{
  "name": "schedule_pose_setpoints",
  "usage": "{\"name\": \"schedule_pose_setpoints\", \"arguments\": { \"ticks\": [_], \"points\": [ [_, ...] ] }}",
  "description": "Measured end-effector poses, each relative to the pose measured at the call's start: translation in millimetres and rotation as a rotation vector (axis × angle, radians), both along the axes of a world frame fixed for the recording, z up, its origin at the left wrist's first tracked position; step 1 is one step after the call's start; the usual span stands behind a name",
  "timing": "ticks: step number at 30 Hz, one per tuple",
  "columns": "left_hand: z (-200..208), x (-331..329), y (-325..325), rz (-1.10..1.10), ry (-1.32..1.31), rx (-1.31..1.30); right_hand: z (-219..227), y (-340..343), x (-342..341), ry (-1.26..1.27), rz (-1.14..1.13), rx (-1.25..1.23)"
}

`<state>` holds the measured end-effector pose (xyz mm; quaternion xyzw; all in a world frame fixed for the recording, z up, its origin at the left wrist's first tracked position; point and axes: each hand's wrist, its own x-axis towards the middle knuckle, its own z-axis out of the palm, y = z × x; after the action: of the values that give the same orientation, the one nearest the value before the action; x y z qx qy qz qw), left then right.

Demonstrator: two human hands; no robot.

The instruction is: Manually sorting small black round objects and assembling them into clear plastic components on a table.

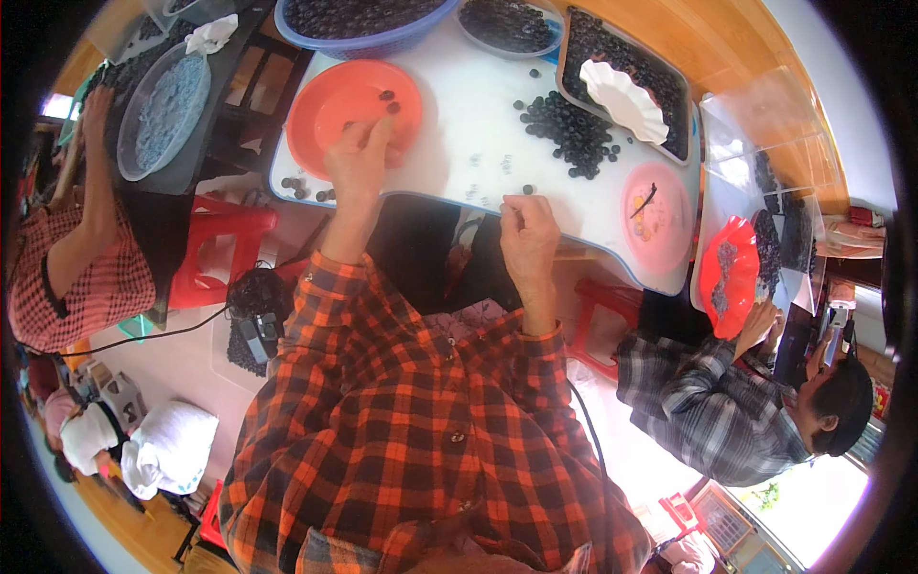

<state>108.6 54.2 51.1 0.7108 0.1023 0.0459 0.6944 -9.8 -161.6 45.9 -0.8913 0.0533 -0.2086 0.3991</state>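
My left hand (pixel 358 165) is over the near right part of an orange bowl (pixel 316 110), its fingers drawn together in a pinch. Just beyond the fingertips are small dark round pieces (pixel 386 96); whether one is in the pinch I cannot make out. At the table's near edge my right hand (pixel 529 239) is closed, thumb against curled fingers, and what it holds, if anything, is hidden. One dark piece (pixel 528 189) rests by its knuckles. Farther right, a loose pile of black round pieces (pixel 574 134) spreads over the white table (pixel 435 143).
Behind stand a blue basket (pixel 368 46), a smaller basin (pixel 512 48) and a metal tray (pixel 684 143) of black pieces, a white fluted dish (pixel 622 100) on it. A pink plate (pixel 660 215) lies right. Co-workers sit left and right, one beside a red fluted dish (pixel 732 273).
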Motion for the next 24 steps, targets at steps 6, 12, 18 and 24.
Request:
{"name": "schedule_pose_setpoints", "arguments": {
  "ticks": [6,12,18,24],
  "points": [
    [-2.4,-0.5,-4.8,0.015,-0.032,0.044,4.4,-3.3,1.2,-0.036,-0.099,-0.062],
    [-16.2,-17.3,-13.6,0.001,-0.378,0.410,0.0,-12.8,1.4,-0.016,-0.183,-0.076],
    [-3.1,-64.5,-62.8,-0.212,-0.328,0.332,-4.8,-14.4,6.2,0.051,-0.219,-0.093],
    [-0.4,-85.7,-78.8,-0.365,-0.278,0.287,-11.6,-22.2,10.5,-0.011,-0.157,-0.265]
  ]
}}
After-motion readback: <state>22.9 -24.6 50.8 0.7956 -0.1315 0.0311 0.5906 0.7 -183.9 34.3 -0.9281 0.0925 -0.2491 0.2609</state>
